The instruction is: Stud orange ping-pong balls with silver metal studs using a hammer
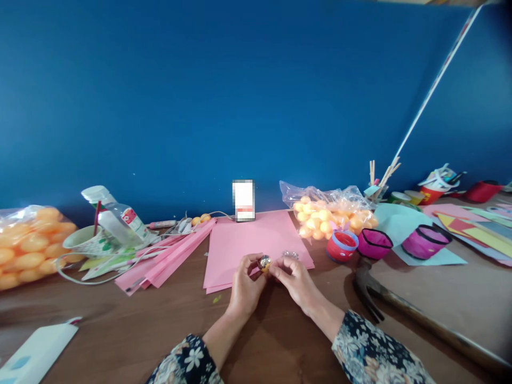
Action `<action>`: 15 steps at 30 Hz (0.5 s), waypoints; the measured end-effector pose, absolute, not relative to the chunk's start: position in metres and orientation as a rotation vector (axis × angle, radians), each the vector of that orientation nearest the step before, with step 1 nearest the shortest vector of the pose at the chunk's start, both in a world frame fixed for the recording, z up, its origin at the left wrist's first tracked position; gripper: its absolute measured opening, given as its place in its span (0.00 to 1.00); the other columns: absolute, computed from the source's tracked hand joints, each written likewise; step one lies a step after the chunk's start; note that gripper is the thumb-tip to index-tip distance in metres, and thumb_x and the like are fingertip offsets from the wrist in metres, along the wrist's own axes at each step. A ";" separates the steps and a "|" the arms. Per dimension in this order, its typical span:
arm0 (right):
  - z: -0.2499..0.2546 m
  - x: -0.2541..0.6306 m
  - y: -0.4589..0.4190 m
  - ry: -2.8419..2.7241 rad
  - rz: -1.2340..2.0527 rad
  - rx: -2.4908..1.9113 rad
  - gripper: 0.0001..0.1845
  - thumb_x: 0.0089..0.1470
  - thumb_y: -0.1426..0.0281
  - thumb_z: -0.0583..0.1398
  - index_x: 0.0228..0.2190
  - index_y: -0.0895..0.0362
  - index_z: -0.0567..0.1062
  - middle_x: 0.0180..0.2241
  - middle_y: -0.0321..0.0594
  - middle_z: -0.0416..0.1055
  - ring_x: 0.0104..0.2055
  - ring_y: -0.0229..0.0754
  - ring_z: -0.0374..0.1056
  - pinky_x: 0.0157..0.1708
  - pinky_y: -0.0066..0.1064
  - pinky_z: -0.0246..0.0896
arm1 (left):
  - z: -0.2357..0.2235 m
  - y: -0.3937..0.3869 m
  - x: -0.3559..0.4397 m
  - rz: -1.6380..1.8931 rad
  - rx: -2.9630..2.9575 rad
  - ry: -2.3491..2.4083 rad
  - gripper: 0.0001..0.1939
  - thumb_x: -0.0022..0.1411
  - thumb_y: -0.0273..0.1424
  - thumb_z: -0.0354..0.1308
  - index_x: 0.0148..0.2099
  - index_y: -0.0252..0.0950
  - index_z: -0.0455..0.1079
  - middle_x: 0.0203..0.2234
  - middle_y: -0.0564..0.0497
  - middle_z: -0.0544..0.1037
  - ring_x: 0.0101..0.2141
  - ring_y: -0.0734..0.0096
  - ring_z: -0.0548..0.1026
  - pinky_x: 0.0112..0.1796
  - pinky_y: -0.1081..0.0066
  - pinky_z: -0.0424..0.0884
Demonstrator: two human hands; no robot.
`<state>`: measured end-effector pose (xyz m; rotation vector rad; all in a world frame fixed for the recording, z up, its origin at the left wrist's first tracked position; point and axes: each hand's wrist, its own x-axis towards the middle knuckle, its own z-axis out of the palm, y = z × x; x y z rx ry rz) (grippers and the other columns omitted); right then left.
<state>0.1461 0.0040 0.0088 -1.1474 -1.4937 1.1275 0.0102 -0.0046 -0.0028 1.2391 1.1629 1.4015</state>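
Fingers of the bare left hand (245, 288) are closed on a small, round, shiny gold-coloured piece (264, 263) over the near part of the stacked pink paper sheets (252, 240); the bare right hand (296, 282) brings thumb and forefinger to its right side, though I cannot tell whether they grip it. Left of the sheets, a tilted clear plastic bottle with a white cap (114, 209) bears a red-and-white label (131, 218), its writing too small to read.

A craft workspace, whether in a home or a school unclear; a brown table (160, 325) meets a blue wall (256, 106); around the pink paper (248, 240) lie supplies: strips (172, 257) to its left; sticks (389, 175), a hammer (416, 313) and coloured sheets (466, 233) to its right.
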 end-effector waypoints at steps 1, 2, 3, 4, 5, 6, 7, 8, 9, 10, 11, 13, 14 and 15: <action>0.009 0.146 0.004 -1.497 1.125 -1.148 0.10 0.48 0.64 0.59 0.25 0.59 0.73 0.23 0.37 0.70 0.27 0.38 0.64 0.27 0.27 0.57 | -0.003 -0.005 0.010 1.400 1.238 1.156 0.17 0.46 0.23 0.59 0.41 0.35 0.64 0.37 0.46 0.72 0.41 0.66 0.72 0.40 0.66 0.70; 0.009 0.146 0.004 -1.501 1.123 -1.147 0.10 0.48 0.64 0.59 0.25 0.59 0.73 0.23 0.37 0.70 0.27 0.38 0.64 0.27 0.27 0.57 | -0.003 -0.005 0.010 1.401 1.235 1.151 0.17 0.46 0.23 0.59 0.41 0.35 0.64 0.38 0.46 0.72 0.41 0.66 0.71 0.40 0.66 0.70; 0.010 0.146 0.004 -1.507 1.121 -1.146 0.10 0.48 0.64 0.59 0.25 0.59 0.73 0.23 0.37 0.70 0.27 0.38 0.64 0.27 0.27 0.57 | -0.003 -0.004 0.010 1.400 1.235 1.149 0.17 0.46 0.23 0.59 0.41 0.35 0.64 0.38 0.46 0.72 0.41 0.66 0.71 0.40 0.66 0.70; 0.010 0.146 0.004 -1.512 1.117 -1.144 0.10 0.48 0.64 0.59 0.25 0.59 0.73 0.23 0.37 0.70 0.27 0.38 0.64 0.27 0.27 0.57 | -0.003 -0.004 0.010 1.400 1.237 1.152 0.17 0.46 0.23 0.59 0.41 0.35 0.64 0.37 0.46 0.72 0.41 0.66 0.71 0.40 0.66 0.70; 0.010 0.146 0.004 -1.517 1.113 -1.142 0.10 0.48 0.64 0.59 0.25 0.59 0.73 0.23 0.37 0.70 0.27 0.38 0.64 0.27 0.27 0.57 | -0.003 -0.004 0.010 1.402 1.243 1.157 0.16 0.46 0.22 0.58 0.41 0.35 0.64 0.37 0.47 0.72 0.41 0.66 0.71 0.40 0.65 0.70; 0.010 0.146 0.004 -1.521 1.109 -1.139 0.10 0.49 0.64 0.58 0.25 0.59 0.73 0.23 0.37 0.70 0.27 0.38 0.64 0.27 0.27 0.57 | -0.003 -0.004 0.010 1.406 1.253 1.163 0.16 0.46 0.22 0.58 0.41 0.35 0.64 0.37 0.47 0.72 0.41 0.66 0.72 0.40 0.65 0.70; 0.010 0.146 0.004 -1.523 1.105 -1.136 0.10 0.49 0.64 0.58 0.25 0.59 0.73 0.24 0.37 0.70 0.27 0.38 0.64 0.27 0.27 0.57 | -0.003 -0.004 0.010 1.412 1.267 1.169 0.16 0.46 0.22 0.58 0.41 0.35 0.64 0.37 0.47 0.72 0.40 0.67 0.72 0.41 0.65 0.70; 0.010 0.147 0.004 -1.525 1.104 -1.134 0.10 0.49 0.64 0.58 0.25 0.59 0.73 0.24 0.37 0.70 0.28 0.38 0.64 0.27 0.27 0.57 | -0.003 -0.005 0.010 1.418 1.281 1.175 0.16 0.46 0.22 0.57 0.40 0.36 0.65 0.37 0.47 0.72 0.40 0.67 0.72 0.41 0.65 0.70; 0.010 0.147 0.004 -1.527 1.102 -1.132 0.11 0.49 0.64 0.58 0.25 0.59 0.74 0.24 0.37 0.70 0.28 0.39 0.64 0.27 0.27 0.57 | -0.002 -0.005 0.010 1.424 1.292 1.179 0.16 0.46 0.21 0.57 0.40 0.36 0.65 0.37 0.47 0.72 0.40 0.68 0.72 0.41 0.65 0.70; 0.010 0.147 0.004 -1.529 1.103 -1.132 0.11 0.48 0.64 0.58 0.25 0.59 0.74 0.24 0.37 0.70 0.28 0.39 0.64 0.27 0.27 0.57 | -0.002 -0.005 0.009 1.430 1.297 1.182 0.16 0.46 0.21 0.58 0.40 0.36 0.65 0.37 0.47 0.72 0.40 0.68 0.72 0.41 0.65 0.70; 0.010 0.147 0.004 -1.532 1.104 -1.131 0.11 0.48 0.64 0.58 0.26 0.59 0.74 0.25 0.38 0.70 0.28 0.39 0.64 0.27 0.27 0.57 | -0.002 -0.005 0.009 1.432 1.298 1.182 0.16 0.46 0.21 0.58 0.40 0.36 0.65 0.37 0.47 0.72 0.40 0.68 0.72 0.41 0.65 0.70; 0.010 0.147 0.004 -1.539 1.100 -1.128 0.11 0.49 0.64 0.58 0.26 0.59 0.74 0.25 0.38 0.71 0.28 0.39 0.64 0.28 0.28 0.57 | -0.003 -0.005 0.009 1.433 1.289 1.176 0.16 0.46 0.22 0.58 0.40 0.36 0.65 0.37 0.47 0.72 0.40 0.67 0.72 0.41 0.65 0.70; 0.010 0.146 0.004 -1.544 1.096 -1.127 0.11 0.49 0.64 0.58 0.26 0.59 0.74 0.25 0.38 0.71 0.28 0.38 0.64 0.28 0.28 0.58 | -0.003 -0.005 0.009 1.431 1.283 1.173 0.16 0.46 0.22 0.58 0.40 0.36 0.65 0.37 0.47 0.72 0.40 0.67 0.71 0.41 0.65 0.70; 0.010 0.146 0.004 -1.548 1.094 -1.125 0.11 0.49 0.64 0.58 0.26 0.59 0.74 0.25 0.37 0.71 0.28 0.38 0.64 0.28 0.28 0.58 | -0.004 -0.005 0.010 1.427 1.279 1.172 0.16 0.46 0.22 0.58 0.41 0.36 0.65 0.37 0.47 0.72 0.41 0.67 0.71 0.41 0.65 0.70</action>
